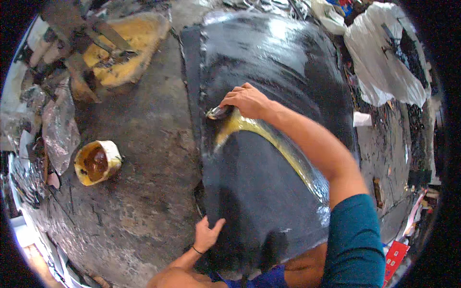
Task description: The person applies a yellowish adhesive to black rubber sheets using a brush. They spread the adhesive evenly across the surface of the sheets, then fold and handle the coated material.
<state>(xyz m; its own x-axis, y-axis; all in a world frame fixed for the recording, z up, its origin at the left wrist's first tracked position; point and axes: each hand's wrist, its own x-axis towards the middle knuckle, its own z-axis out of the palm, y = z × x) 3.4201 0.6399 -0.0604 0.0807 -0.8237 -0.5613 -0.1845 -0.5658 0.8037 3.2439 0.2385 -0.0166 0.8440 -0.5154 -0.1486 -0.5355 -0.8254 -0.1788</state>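
Observation:
A large black sheet lies in front of me, glossy and wet over its far part and matt nearer me. My right hand is closed on a small, flat, glue-smeared spreader near the sheet's left edge. From there a curved band of yellowish glue runs across the sheet toward the lower right, under my forearm. My left hand is at the sheet's near left edge, its thumb and index finger apart, with nothing in it.
A cut-off white tub with brown glue inside stands on the stained worktop to the left. Beyond it sits a yellow-crusted piece beside dark metal parts. Clear plastic lies at far left, a white plastic bag at far right.

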